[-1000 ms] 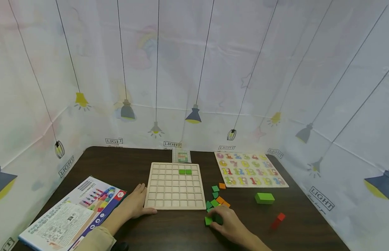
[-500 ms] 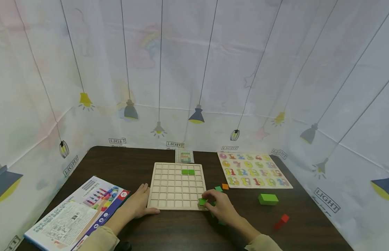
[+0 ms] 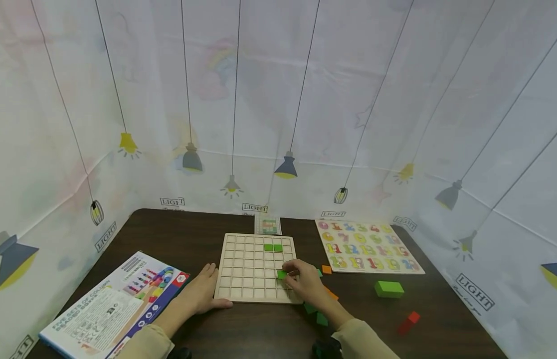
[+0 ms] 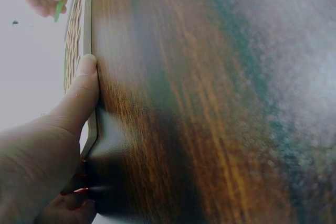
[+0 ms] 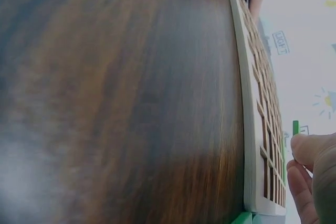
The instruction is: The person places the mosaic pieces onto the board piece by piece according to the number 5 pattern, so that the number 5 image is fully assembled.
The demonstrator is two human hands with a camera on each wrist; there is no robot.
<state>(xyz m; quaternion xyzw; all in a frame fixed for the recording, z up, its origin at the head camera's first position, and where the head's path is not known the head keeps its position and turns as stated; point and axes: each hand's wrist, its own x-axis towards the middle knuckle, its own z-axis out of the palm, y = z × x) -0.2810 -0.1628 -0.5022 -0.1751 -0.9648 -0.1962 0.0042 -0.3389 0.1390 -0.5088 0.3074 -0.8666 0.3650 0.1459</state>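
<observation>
A pale wooden grid board point(image 3: 242, 293) lies on the dark table, two green square tiles point(image 3: 273, 248) seated near its far right. My right hand point(image 3: 305, 283) pinches another green square tile point(image 3: 281, 274) between thumb and fingertips, over the board's right side. In the right wrist view this tile point(image 5: 295, 127) stands out edge-on above the grid. My left hand point(image 3: 201, 293) rests at the board's left front corner with fingers extended. Its thumb point(image 4: 86, 66) touches the board's front edge in the left wrist view.
Right of the board lie loose green pieces point(image 3: 321, 319) and orange ones point(image 3: 326, 269), partly behind my right arm. Farther right are a green block point(image 3: 389, 289), a red block point(image 3: 408, 323) and a number board point(image 3: 368, 248). A pattern card point(image 3: 268, 226) lies behind; a printed box point(image 3: 107, 309) is left.
My right hand has picked up the green tile from the loose pieces and carried it up and left over the board. The left hand has kept its place at the board's corner.
</observation>
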